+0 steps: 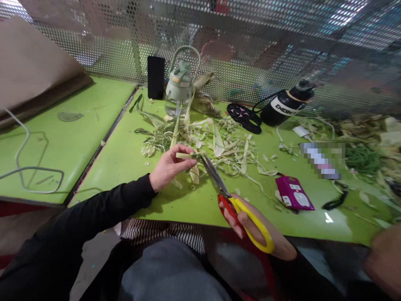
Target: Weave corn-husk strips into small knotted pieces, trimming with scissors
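Observation:
My left hand [169, 166] pinches a short pale green stalk piece [184, 155] above the green table [125, 159]. My right hand [250, 228] grips scissors [225, 192] with red and yellow handles; their blades point up-left and meet the end of the stalk. A heap of pale leaf strips and trimmings [206, 140] lies just beyond both hands.
A pale green water jug [180, 85] and a black phone [156, 77] stand at the back by the perforated metal wall. A black bottle [286, 106] lies at the right, a magenta device [293, 193] near the scissors. A grey cable [23, 159] runs across the left table.

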Demonstrator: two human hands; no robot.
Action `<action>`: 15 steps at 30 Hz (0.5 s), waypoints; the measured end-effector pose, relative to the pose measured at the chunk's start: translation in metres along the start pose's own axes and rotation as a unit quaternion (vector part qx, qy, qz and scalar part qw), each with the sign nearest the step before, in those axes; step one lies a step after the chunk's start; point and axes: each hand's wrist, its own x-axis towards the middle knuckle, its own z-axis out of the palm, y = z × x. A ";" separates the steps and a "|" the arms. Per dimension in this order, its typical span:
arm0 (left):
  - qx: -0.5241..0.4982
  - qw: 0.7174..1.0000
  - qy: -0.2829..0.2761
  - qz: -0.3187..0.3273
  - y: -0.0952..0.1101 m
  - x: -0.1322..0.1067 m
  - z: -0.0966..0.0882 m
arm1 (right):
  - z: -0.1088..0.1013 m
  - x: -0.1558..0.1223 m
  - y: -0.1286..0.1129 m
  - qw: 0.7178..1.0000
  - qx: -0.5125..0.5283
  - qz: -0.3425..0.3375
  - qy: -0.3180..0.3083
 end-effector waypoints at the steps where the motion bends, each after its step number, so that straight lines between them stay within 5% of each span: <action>1: 0.006 1.000 0.000 0.002 0.000 0.000 0.000 | -0.001 0.001 0.003 1.000 0.000 -0.006 -0.004; 8: 0.069 0.996 -0.001 0.048 0.001 0.002 -0.001 | -0.008 0.003 0.021 0.999 -0.005 -0.028 -0.031; 15: 0.085 0.995 -0.014 0.050 -0.001 0.001 0.000 | -0.007 0.001 0.009 0.999 -0.023 -0.011 -0.019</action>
